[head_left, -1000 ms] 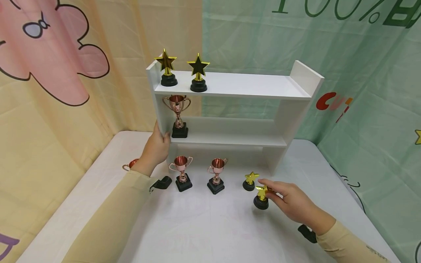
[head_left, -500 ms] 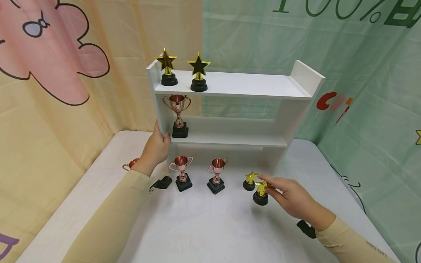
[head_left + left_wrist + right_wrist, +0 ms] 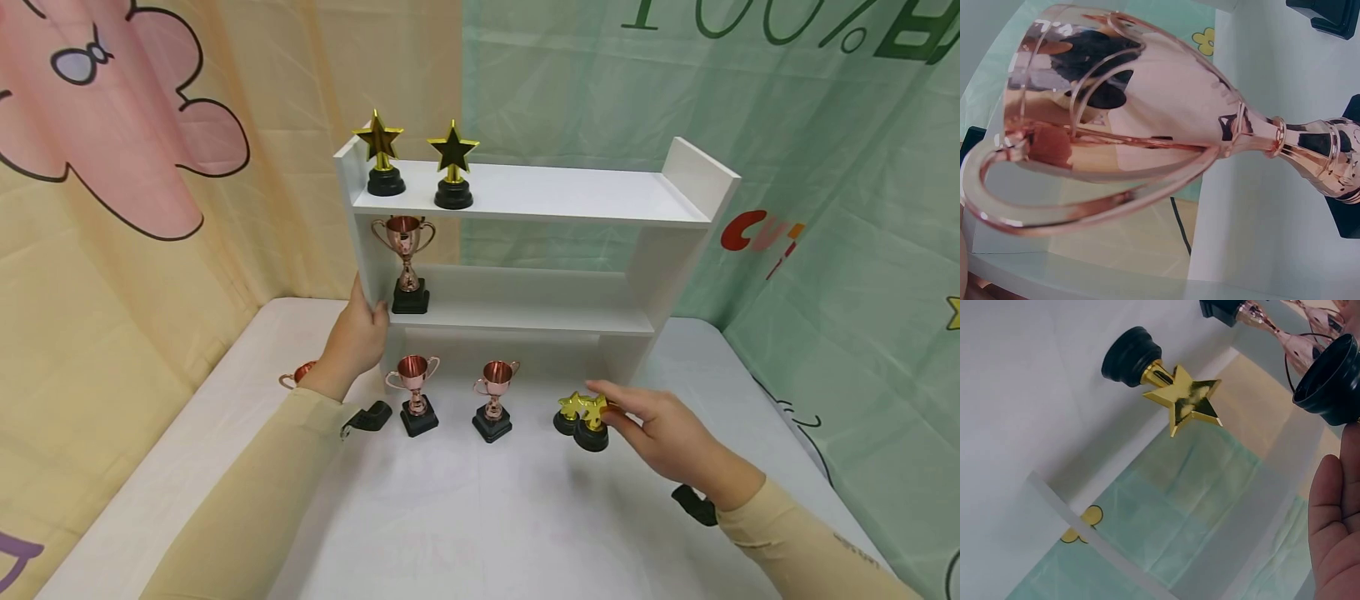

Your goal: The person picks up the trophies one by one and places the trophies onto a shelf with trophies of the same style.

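My left hand (image 3: 356, 337) grips the left side panel of a white shelf unit (image 3: 517, 317), thumb in front and fingers partly hidden behind. My right hand (image 3: 671, 442) pinches a gold star trophy (image 3: 592, 421) by its star; its black base (image 3: 1329, 381) shows in the right wrist view. Just behind it, a second star trophy (image 3: 567, 421) stands on the table. Two rose-gold cup trophies, a left one (image 3: 416, 392) and a right one (image 3: 495, 396), stand before the shelf. A cup trophy (image 3: 1141, 100) fills much of the left wrist view.
Two star trophies, one at the end (image 3: 384, 158) and one beside it (image 3: 453, 171), stand on the top shelf's left. A cup trophy (image 3: 407, 258) occupies the middle shelf's left. Another reddish cup (image 3: 303, 372) is partly hidden behind my left wrist. Printed curtains (image 3: 540, 83) surround the table.
My right hand has carried its star trophy away from me, towards the shelf, so that it now overlaps the standing star trophy in the head view. My left hand has stayed put.
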`<state>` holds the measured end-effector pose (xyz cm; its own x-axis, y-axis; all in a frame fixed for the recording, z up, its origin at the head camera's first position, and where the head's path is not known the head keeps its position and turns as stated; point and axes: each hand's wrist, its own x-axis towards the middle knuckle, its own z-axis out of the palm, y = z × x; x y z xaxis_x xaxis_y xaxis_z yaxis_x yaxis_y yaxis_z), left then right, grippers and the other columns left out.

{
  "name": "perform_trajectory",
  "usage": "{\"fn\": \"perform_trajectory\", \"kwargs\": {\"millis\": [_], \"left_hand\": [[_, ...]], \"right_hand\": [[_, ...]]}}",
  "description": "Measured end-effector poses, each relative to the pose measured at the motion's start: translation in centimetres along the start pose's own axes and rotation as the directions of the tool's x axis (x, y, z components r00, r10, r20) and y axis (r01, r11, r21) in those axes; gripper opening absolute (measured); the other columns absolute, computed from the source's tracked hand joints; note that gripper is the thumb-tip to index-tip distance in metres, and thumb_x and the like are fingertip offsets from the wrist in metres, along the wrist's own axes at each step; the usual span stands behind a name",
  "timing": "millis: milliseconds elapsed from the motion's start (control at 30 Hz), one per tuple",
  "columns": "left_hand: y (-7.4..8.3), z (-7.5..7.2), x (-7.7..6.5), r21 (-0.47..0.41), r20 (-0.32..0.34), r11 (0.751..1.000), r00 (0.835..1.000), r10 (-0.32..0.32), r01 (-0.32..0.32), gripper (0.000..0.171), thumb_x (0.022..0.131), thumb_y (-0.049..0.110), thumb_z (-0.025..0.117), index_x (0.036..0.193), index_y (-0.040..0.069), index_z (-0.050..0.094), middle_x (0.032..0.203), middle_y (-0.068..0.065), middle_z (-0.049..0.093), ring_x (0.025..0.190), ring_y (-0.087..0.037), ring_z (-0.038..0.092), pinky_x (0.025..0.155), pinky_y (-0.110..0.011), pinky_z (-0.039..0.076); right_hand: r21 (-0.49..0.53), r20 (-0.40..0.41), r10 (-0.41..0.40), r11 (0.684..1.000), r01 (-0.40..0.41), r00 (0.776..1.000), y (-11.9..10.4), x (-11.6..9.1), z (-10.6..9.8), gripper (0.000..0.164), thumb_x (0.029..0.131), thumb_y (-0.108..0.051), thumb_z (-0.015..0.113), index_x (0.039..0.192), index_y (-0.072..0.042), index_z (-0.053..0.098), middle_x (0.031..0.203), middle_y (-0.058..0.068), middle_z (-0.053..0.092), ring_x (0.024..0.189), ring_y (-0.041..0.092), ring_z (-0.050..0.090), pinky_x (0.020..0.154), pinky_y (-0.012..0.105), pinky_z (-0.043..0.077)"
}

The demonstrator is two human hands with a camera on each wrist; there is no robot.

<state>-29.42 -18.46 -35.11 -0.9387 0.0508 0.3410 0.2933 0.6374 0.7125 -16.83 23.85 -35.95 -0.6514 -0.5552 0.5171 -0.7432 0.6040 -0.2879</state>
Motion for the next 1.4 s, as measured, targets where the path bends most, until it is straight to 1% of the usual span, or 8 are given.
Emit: {"fn": "perform_trajectory", "kwargs": {"millis": [233, 367, 600, 833, 967, 1267, 1400], "left_hand": [[0.0, 0.0, 0.0, -0.004, 0.001, 1.0, 1.0, -0.002, 0.002, 0.068, 0.112, 0.02, 0.035, 0.169, 0.013, 0.0, 0.163, -0.035, 0.035, 0.143, -0.057, 0.045, 0.112, -0.074, 0.039], [0.1, -0.1, 0.0, -0.004, 0.003, 1.0, 1.0, -0.006, 0.006, 0.068, 0.112, 0.02, 0.035, 0.169, 0.014, 0.0, 0.163, -0.036, 0.035, 0.143, -0.058, 0.045, 0.111, -0.074, 0.04], [0.1, -0.1, 0.0, -0.006, 0.006, 1.0, 1.0, -0.01, 0.01, 0.067, 0.112, 0.02, 0.035, 0.169, 0.013, 0.0, 0.163, -0.036, 0.035, 0.142, -0.058, 0.045, 0.11, -0.075, 0.04], [0.1, -0.1, 0.0, -0.02, 0.009, 1.0, 1.0, -0.009, 0.009, 0.068, 0.112, 0.02, 0.036, 0.169, 0.014, -0.001, 0.164, -0.034, 0.034, 0.144, -0.057, 0.043, 0.111, -0.075, 0.038], [0.1, -0.1, 0.0, -0.018, 0.009, 1.0, 1.0, -0.01, 0.01, 0.068, 0.112, 0.02, 0.036, 0.169, 0.014, 0.0, 0.164, -0.034, 0.034, 0.144, -0.058, 0.044, 0.112, -0.075, 0.038], [0.2, -0.1, 0.0, -0.019, 0.009, 1.0, 1.0, -0.017, 0.017, 0.068, 0.112, 0.02, 0.036, 0.169, 0.013, -0.001, 0.164, -0.035, 0.034, 0.144, -0.058, 0.044, 0.111, -0.075, 0.039], [0.2, -0.1, -0.1, -0.016, 0.008, 1.0, 1.0, -0.015, 0.015, 0.068, 0.112, 0.021, 0.036, 0.169, 0.013, -0.001, 0.163, -0.036, 0.034, 0.143, -0.058, 0.044, 0.111, -0.074, 0.039]], "right_hand": [[-0.024, -0.022, -0.019, 1.0, 0.018, 1.0, -0.3, 0.9, -0.8, 0.059, 0.086, 0.01, 0.078, 0.142, -0.006, 0.066, 0.128, 0.013, 0.076, 0.106, 0.025, 0.078, 0.095, 0.003, 0.047], [-0.017, -0.023, -0.025, 1.0, 0.024, 0.999, -0.3, 1.3, -1.1, 0.06, 0.086, 0.011, 0.077, 0.142, -0.005, 0.065, 0.129, 0.014, 0.076, 0.107, 0.028, 0.077, 0.096, 0.003, 0.047], [-0.034, -0.04, -0.054, 0.998, 0.052, 0.998, -0.3, 1.8, -1.4, 0.059, 0.085, 0.013, 0.077, 0.141, -0.002, 0.065, 0.126, 0.015, 0.076, 0.101, 0.022, 0.078, 0.091, 0.004, 0.05], [-0.047, -0.048, -0.056, 0.997, 0.054, 0.997, -0.4, 2.2, -1.7, 0.059, 0.085, 0.013, 0.077, 0.141, -0.002, 0.065, 0.124, 0.015, 0.077, 0.098, 0.023, 0.078, 0.089, 0.004, 0.05], [-0.051, -0.051, -0.062, 0.997, 0.059, 0.997, -0.5, 2.4, -1.9, 0.059, 0.085, 0.013, 0.077, 0.141, -0.002, 0.065, 0.122, 0.015, 0.077, 0.095, 0.02, 0.077, 0.085, 0.005, 0.051], [-0.056, -0.063, -0.082, 0.995, 0.078, 0.995, -0.6, 2.9, -2.1, 0.06, 0.085, 0.013, 0.077, 0.141, -0.003, 0.065, 0.113, 0.008, 0.079, 0.09, 0.013, 0.074, 0.081, 0.008, 0.051], [-0.057, -0.067, -0.094, 0.994, 0.09, 0.993, -0.7, 3.2, -2.2, 0.059, 0.085, 0.012, 0.077, 0.141, -0.003, 0.065, 0.108, 0.006, 0.079, 0.082, 0.006, 0.067, 0.075, 0.01, 0.049]]}}
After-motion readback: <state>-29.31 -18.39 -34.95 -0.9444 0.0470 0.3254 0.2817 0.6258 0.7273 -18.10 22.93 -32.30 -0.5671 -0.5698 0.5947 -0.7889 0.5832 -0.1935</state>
